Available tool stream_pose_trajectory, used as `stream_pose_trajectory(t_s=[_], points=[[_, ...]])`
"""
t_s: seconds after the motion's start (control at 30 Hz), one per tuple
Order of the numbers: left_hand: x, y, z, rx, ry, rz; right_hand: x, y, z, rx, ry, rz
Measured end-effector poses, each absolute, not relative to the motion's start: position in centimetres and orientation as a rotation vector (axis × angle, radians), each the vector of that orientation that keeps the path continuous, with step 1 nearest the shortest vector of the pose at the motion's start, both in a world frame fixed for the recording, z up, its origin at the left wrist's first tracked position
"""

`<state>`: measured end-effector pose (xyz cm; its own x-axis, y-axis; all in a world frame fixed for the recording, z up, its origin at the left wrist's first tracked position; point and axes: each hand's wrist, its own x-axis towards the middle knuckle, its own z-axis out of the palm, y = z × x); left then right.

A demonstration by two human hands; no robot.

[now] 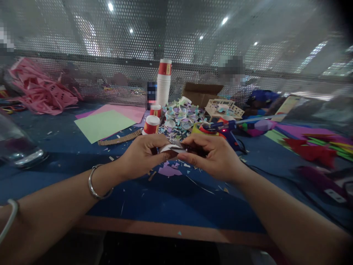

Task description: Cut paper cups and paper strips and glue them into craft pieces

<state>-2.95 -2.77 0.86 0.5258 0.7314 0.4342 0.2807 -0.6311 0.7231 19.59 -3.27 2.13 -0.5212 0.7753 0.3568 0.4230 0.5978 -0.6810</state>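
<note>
Both of my hands meet over the blue table [165,200], just in front of the paper cups. Between them is a small white paper piece [173,148]. My left hand [143,152] pinches its left side between thumb and fingers. On the other side my right hand [211,154] has thumb and fingers closed at the paper's right edge, where something dark also shows, too blurred to name. Purple paper scraps [169,169] lie on the table below the hands.
Behind the hands stand a red-and-white cup [151,125], a tall cup stack [164,82] and a heap of paper cutouts [183,114]. A glue gun [230,132] with its cord is at right, a clear glass [20,147] at left, green paper [106,126] behind.
</note>
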Motion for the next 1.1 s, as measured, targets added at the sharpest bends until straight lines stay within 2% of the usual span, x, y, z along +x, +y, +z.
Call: stream_pose_trajectory(t_s=[0.8,1.1], points=[[-2.8,-2.8,1.1,1.948,0.723,0.915,19.6,-3.4,2.2,-0.959,-2.255,0.676],[-2.8,-2.1,0.4,1.881,0.72,1.02,19.8,-3.2,2.0,-0.98,-2.241,0.586]])
